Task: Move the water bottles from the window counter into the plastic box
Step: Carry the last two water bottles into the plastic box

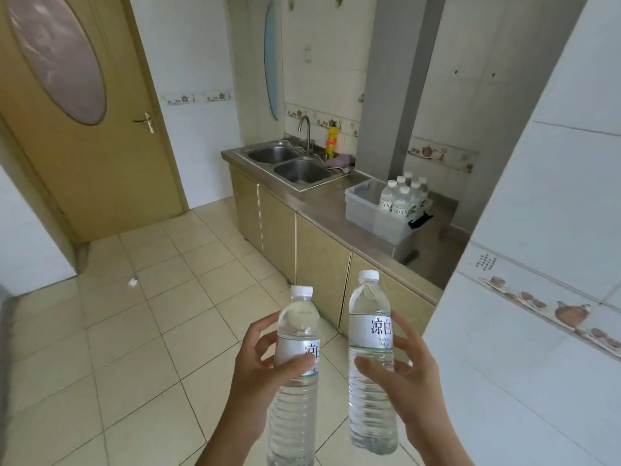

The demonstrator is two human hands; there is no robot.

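Head view: plastic box (364, 210) holds six bottles (401, 198); left hand (260, 361) and right hand (408, 364) each grip one bottle, well short of box, undelivered.

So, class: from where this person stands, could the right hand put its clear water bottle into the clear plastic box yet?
Probably not yet: the right hand holds its clear water bottle well short of the clear plastic box on the steel counter.

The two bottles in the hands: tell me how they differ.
The left-hand bottle sits lower, its label mostly covered by the left hand. The right-hand bottle is held higher by the right hand, label clearer. Both are clear, white-capped, upright.
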